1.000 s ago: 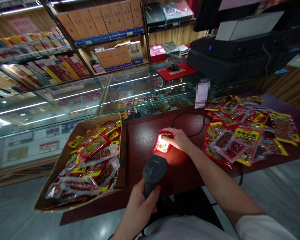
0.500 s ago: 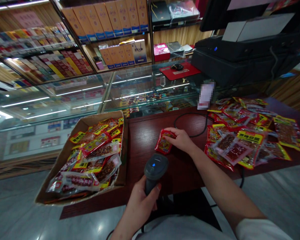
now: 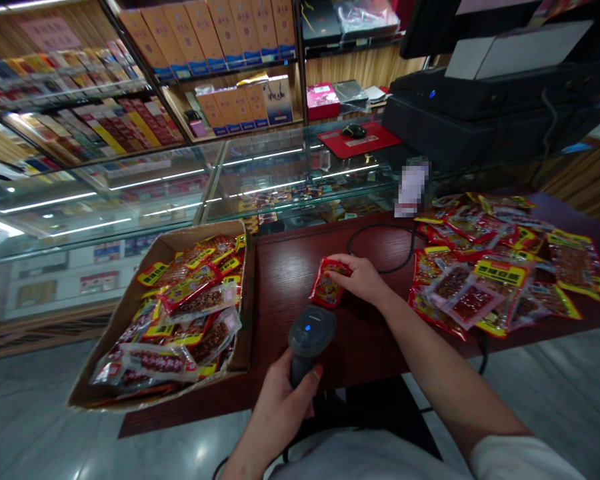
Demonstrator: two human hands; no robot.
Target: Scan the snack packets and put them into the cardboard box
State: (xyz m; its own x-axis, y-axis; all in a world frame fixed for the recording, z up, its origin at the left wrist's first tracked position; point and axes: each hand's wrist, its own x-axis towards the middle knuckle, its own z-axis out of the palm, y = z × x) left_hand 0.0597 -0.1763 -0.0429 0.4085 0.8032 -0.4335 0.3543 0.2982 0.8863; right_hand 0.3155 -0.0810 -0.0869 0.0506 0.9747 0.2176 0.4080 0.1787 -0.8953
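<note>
My left hand (image 3: 285,393) is wrapped round the handle of a dark grey barcode scanner (image 3: 312,331), which shows a small blue light on top. The scanner's head points away from me, just short of a red snack packet (image 3: 324,283). My right hand (image 3: 361,280) grips that packet by its right side, over the dark red wooden table (image 3: 280,267). To the left stands an open cardboard box (image 3: 249,300) with snack packets (image 3: 190,287) in it. A loose pile of red and yellow snack packets (image 3: 503,280) lies to the right of my right forearm.
A black cable (image 3: 375,228) loops on the table behind my right hand. Beyond the table runs a glass display counter (image 3: 260,157), bearing a mouse (image 3: 354,131) on a red mat (image 3: 380,141). Black checkout equipment (image 3: 460,120) stands at the back right. Shelves with boxes (image 3: 200,40) line the back.
Almost nothing differs. Both hands keep their hold on the scanner and the packet, and the view has shifted very slightly.
</note>
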